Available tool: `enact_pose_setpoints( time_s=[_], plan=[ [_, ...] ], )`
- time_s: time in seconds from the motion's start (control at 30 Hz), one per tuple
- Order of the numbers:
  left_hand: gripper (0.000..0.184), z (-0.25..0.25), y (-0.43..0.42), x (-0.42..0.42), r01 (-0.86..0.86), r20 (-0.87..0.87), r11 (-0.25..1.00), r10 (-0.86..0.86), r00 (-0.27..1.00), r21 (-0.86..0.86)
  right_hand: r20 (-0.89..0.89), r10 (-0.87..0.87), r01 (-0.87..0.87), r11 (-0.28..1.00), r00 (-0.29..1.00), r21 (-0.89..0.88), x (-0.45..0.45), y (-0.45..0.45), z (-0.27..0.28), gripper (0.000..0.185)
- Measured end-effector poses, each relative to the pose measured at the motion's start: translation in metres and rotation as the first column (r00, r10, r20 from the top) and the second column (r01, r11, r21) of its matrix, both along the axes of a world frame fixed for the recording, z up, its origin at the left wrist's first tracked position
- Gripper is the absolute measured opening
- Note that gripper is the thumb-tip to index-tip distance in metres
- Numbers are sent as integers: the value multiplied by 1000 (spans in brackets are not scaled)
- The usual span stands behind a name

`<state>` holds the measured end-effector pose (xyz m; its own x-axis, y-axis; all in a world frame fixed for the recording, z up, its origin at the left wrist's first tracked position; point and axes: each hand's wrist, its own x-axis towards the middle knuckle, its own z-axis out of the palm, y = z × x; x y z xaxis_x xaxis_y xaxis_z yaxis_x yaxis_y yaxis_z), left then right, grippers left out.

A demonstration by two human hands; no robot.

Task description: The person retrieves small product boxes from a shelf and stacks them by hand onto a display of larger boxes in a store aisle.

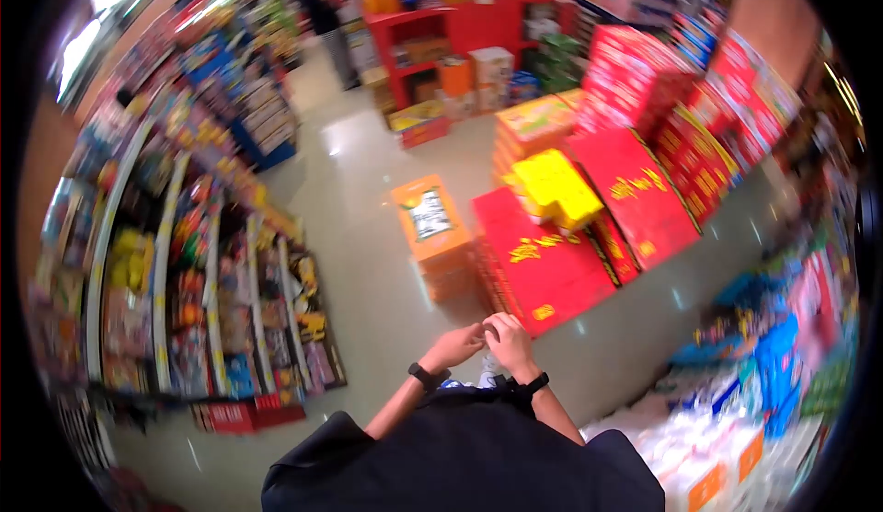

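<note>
In front of my dark shirt, my left hand (451,348) and my right hand (509,343) meet, with their fingertips touching or nearly so. The fingers of both are curled inward; anything between them is too small or hidden to make out. Each wrist wears a dark band. Just beyond my hands is a large red box (552,268) with yellow lettering. An orange carton (430,222) with a white label stands on the floor to its left. Yellow packs (556,188) lie on top between the red box and a second red box (635,195).
Shelves of packaged goods (184,282) line the left side. A red display stand (451,38) and a person (326,29) are further back. Stacked red cartons (630,75) rise behind the boxes. White plastic-wrapped packs (681,443) are at the lower right. Pale floor (368,328) shows between them.
</note>
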<state>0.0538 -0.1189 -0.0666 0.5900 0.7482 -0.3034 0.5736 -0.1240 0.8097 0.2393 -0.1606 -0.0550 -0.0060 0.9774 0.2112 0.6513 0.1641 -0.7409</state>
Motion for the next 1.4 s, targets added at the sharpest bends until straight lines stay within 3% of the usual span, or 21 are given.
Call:
enact_pose_setpoints(
  time_s=[0.13, 0.2, 0.27, 0.33, 0.4, 0.47, 0.53, 0.6, 0.67, 0.77, 0.87, 1.0, 1.13, 1.17, 1.27, 1.37, 1.4],
  plan=[
    [39, 9, -66, -77, -330, 3, 939, 331, 944, 101, 68, 349, -340, 934, 935, -113, -57, 0, 3, 18],
    [40, 5, -105, -122, -510, 28, 852, 511, 859, 121, 116, 530, -522, 848, 840, -97, -91, -2, -3, 20],
    [42, -11, -159, -170, -669, 44, 733, 669, 742, 119, 128, 667, -639, 743, 734, -201, -135, -10, -2, 22],
    [43, -20, -219, -216, -810, 63, 584, 807, 587, 62, 261, 805, -700, 592, 533, -399, -187, -20, -8, 26],
    [43, -28, -275, -262, -894, 64, 447, 892, 447, 8, 334, 895, -791, 427, 297, -439, -240, -38, -14, 29],
    [43, -34, -327, -300, -951, 53, 304, 952, 301, -49, 292, 930, -862, 329, 224, -386, -301, -70, -16, 29],
    [42, -27, -377, -331, -966, -54, 247, 968, 244, 69, 242, 950, -914, 266, 196, -307, -359, -111, -24, 31],
    [42, -9, -418, -363, -976, -92, 165, 984, 153, 142, 293, 955, -918, 146, 34, -369, -412, -159, -18, 32],
    [41, 4, -461, -378, -988, -53, 44, 998, 37, 146, 207, 970, -938, -47, -124, -343, -457, -205, -17, 33],
    [39, 6, -511, -402, -990, 37, -138, 990, -137, 25, 130, 907, -879, -340, -401, -335, -516, -258, -19, 36],
    [39, -8, -546, -418, -970, -34, -241, 970, -240, -36, 140, 804, -778, -490, -578, -394, -560, -285, -31, 36],
    [40, -16, -568, -459, -958, -24, -272, 962, -271, -89, 114, 791, -762, -525, -601, -378, -617, -296, -40, 33],
    [41, -21, -586, -526, -989, -10, -149, 989, -149, -20, 40, 776, -723, -566, -629, -397, -695, -294, -63, 30],
    [41, -16, -588, -549, -992, -17, -125, 992, -125, 10, 62, 800, -748, -526, -597, -406, -717, -297, -64, 28],
    [42, 25, -597, -606, -986, -30, -166, 986, -167, 8, 126, 799, -781, -522, -589, -342, -789, -309, -57, 27],
    [42, 23, -613, -667, -971, 16, -238, 971, -238, 7, 77, 833, -826, -523, -548, -211, -866, -331, -56, 31],
    [41, 18, -621, -682, -961, 13, -272, 962, -272, 46, 125, 803, -803, -546, -583, -240, -888, -341, -50, 31]
  ],
)
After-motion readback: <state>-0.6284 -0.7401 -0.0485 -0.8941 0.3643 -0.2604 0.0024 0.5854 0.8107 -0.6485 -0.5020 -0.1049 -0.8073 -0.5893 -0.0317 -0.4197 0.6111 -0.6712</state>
